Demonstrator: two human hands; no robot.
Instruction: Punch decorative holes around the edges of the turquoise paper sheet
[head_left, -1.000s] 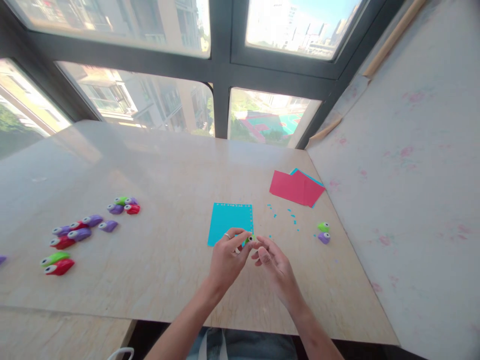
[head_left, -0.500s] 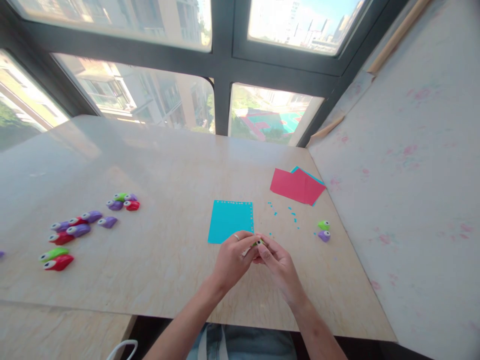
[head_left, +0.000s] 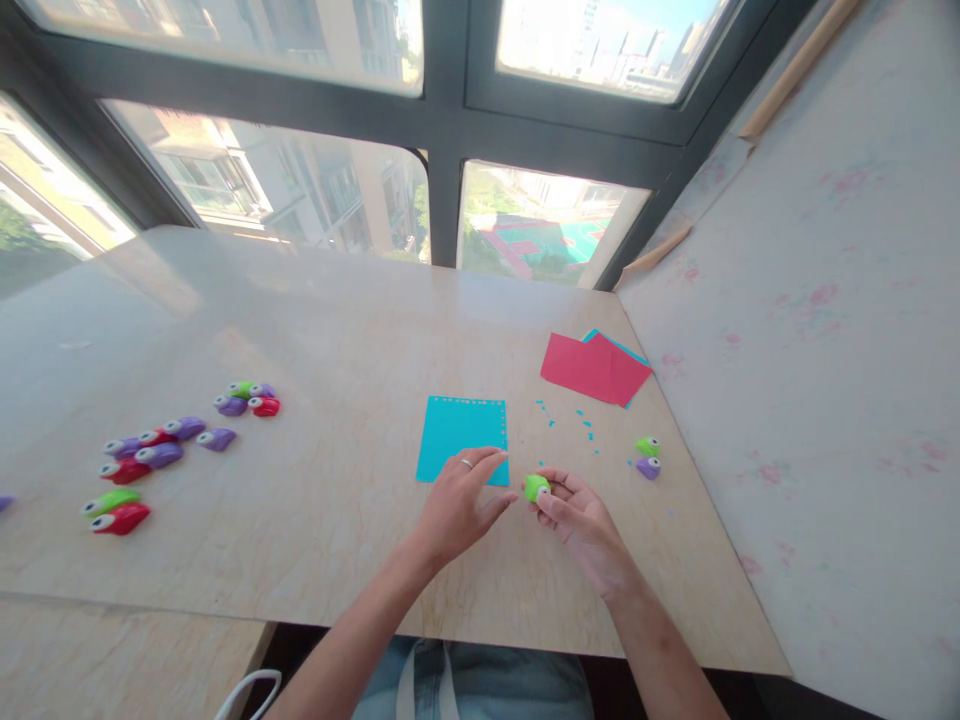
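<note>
Green paper punch (head_left: 536,487): pinched in my right hand (head_left: 581,520), fingertips clamped on it, its underside hidden. My left hand (head_left: 457,500): fingers loosely spread, touching the near edge of the blue paper sheet (head_left: 461,437). Blue paper scraps (head_left: 577,425) to the right, too small to make out.

High-rise home, marble table (head_left: 315,330), big windows (head_left: 300,200), apartment blocks outside
</note>
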